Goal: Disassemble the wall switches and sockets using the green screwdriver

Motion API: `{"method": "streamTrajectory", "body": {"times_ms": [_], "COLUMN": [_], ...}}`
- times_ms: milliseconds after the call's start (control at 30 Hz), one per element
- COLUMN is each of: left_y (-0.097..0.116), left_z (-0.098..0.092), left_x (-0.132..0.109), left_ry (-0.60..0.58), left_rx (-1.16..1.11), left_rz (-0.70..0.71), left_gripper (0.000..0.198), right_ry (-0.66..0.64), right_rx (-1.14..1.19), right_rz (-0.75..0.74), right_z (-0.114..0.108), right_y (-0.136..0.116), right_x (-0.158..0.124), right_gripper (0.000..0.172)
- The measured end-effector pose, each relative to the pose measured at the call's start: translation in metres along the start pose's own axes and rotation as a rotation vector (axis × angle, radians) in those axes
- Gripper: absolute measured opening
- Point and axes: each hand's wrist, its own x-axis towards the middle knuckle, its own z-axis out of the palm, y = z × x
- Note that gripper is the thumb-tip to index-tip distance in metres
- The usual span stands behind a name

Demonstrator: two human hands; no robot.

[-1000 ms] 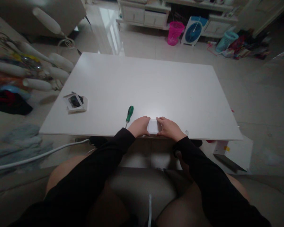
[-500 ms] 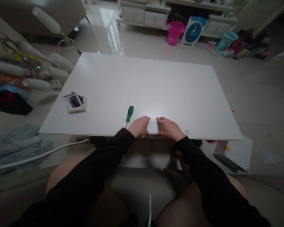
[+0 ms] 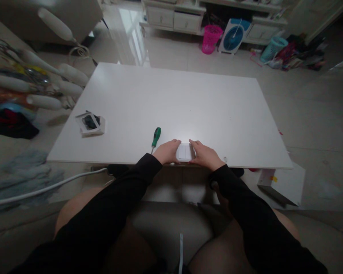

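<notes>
A small white light switch with two rocker panels lies at the table's near edge. My left hand grips its left side, thumb at the near corner and fingers at the far one. On the opposite side my right hand holds it in the same way. Both hands are closed around the switch, and its underside is hidden. Just left of my left hand rests a green-handled screwdriver, its shaft pointing towards me and its tip out of sight behind my hand and sleeve.
An open white box with dark contents stands on the table's left part. The white table ends right below my hands. A small clear round piece lies by my right wrist. Beyond are a pink basket and a blue-white fan.
</notes>
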Motion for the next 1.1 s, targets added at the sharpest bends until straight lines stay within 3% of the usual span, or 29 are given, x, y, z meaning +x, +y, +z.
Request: {"method": "streamTrajectory", "body": {"times_ms": [100,233,433,567,733,967,1100], "left_y": [0.005,0.012,0.015,0.017,0.02,0.024,0.026], "left_z": [-0.006,-0.013,-0.009,-0.008,-0.015,-0.011,-0.014], "left_x": [-0.003,-0.006,-0.003,0.0,0.0,0.003,0.007], "left_ry": [0.034,0.121,0.198,0.249,0.27,0.152,0.224], "left_rx": [-0.008,-0.055,-0.19,-0.341,-0.673,-1.347,-1.621], "left_rz": [-0.035,-0.107,-0.215,-0.295,-0.373,-0.445,-0.552], "left_gripper": [0.074,0.065,0.071,0.067,0.046,0.042,0.03], "right_ry": [0.026,0.11,0.27,0.282,0.336,0.492,0.589], "right_rx": [0.019,0.093,0.349,0.45,0.489,0.379,0.403], "right_rz": [0.044,0.061,-0.049,-0.179,-0.258,-0.229,-0.217], "right_z": [0.0,0.002,0.01,0.014,0.019,0.021,0.012], "right_y": [0.002,0.005,0.006,0.005,0.001,-0.005,-0.006], "right_x": [-0.001,-0.001,0.002,0.0,0.001,0.005,0.004], "right_gripper": [0.099,0.076,0.063,0.059,0.059,0.027,0.027]}}
